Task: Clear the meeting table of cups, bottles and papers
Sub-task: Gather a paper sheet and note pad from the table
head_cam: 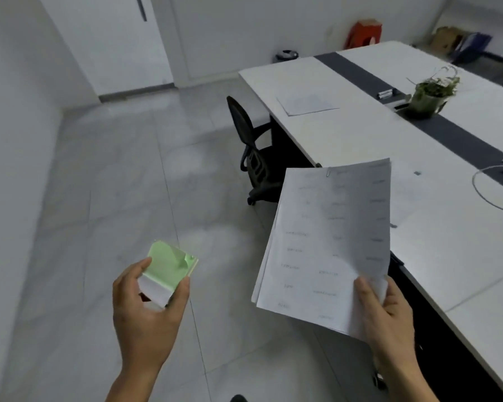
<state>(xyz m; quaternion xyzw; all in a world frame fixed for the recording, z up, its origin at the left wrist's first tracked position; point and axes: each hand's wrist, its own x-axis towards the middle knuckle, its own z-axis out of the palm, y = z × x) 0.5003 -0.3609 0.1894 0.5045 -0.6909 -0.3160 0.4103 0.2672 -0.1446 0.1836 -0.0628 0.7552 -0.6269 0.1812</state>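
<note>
My right hand point(385, 317) grips a paper-clipped stack of printed papers point(328, 242) by its lower right corner, held over the floor beside the white meeting table point(360, 140). A block of green and white sticky notes point(166, 274) sits in my left hand point(145, 311), fingers curled around it, low over the floor tiles. Another sheet of paper point(305, 103) lies flat near the table's far left edge.
A potted plant point(430, 94) stands on the table's dark centre strip, with a small stapler-like object point(386, 93) behind it and a white cable point(488, 187) at the right. A black office chair point(253, 149) is tucked at the table's side. A small bin point(286, 55) stands by the far wall.
</note>
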